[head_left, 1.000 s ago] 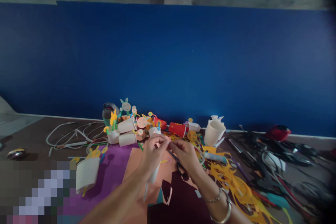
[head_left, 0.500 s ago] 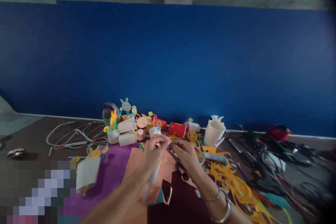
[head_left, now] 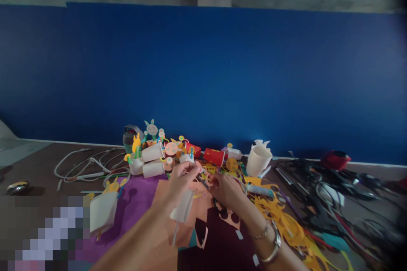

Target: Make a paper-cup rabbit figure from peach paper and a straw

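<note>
My left hand (head_left: 182, 182) is closed in a pinch, with a small pink paper piece (head_left: 198, 167) at its fingertips. Just to the right, my right hand (head_left: 226, 189) has its fingers curled together; what they hold, if anything, is hidden. Dark scissors (head_left: 217, 204) lie partly covered beneath the right hand. Below my left wrist, a white paper cup (head_left: 183, 208) lies tilted on peach paper (head_left: 163, 216), and a pale straw (head_left: 174, 233) sticks out of it. A dark maroon sheet (head_left: 213, 252) with cut scraps lies in front.
Several decorated paper cups (head_left: 152, 151) and red cups (head_left: 213, 157) line the blue wall. A white cup (head_left: 259, 160) stands behind yellow paper scraps (head_left: 280, 216). Purple paper (head_left: 135, 199) bears another decorated cup (head_left: 103, 211). Cables (head_left: 343, 220) crowd the right, white cords (head_left: 92, 161) the left.
My hands have drawn slightly apart. The right hand has turned and curled its fingers more, and the left has shifted a little left, uncovering more of the white cup below.
</note>
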The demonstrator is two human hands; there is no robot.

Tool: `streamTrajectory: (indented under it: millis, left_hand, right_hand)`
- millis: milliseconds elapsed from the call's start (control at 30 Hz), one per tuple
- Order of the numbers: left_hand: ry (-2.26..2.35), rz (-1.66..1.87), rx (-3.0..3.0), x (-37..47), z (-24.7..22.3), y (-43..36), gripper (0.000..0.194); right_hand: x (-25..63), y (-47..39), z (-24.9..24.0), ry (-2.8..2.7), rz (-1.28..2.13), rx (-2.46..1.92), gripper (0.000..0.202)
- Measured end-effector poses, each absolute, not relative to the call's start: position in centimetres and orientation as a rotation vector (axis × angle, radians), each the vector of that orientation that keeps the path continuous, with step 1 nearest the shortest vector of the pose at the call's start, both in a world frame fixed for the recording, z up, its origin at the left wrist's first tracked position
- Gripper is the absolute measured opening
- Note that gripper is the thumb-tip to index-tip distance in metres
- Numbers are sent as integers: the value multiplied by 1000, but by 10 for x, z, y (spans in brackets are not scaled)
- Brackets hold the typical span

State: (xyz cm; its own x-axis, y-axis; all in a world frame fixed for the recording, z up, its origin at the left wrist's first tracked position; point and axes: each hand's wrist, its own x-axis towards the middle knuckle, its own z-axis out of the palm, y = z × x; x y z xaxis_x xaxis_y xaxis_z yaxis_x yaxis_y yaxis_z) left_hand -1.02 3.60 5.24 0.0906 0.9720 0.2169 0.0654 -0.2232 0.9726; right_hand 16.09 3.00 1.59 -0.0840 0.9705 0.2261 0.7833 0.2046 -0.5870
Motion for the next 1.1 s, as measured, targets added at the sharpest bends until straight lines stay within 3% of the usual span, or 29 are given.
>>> streamTrajectory:
  millis: [100,300,633,733,867,967,1100]
  left_hand:
    - [1015,1172,1468,-13,53,37,25]
    - [1055,1042,1528,-14,50,37,22]
    - [1115,1015,1514,-10,50,33,23]
    - [1103,1138,1655,-17,61,35,34]
    - [1602,1234,2093,-45,82,33,38]
    - [1968,903,2283,-68,86,33,57]
    - [1759,373,2296,-77,73,39,68]
  right_hand:
    - [160,28,22,-1937,467,-1600,18]
    - [149,26,42,-1603,905,-1138,27]
    - [148,23,43,-1558,918,-1108,14]
    - [149,27,39,-1451,974,-1130,17]
    - [153,35,27,-1318,1014,-1172,19]
    - [154,40,19,-1270,1036,-1200,22]
    - [151,44,13,-1234,1051,-1172,17]
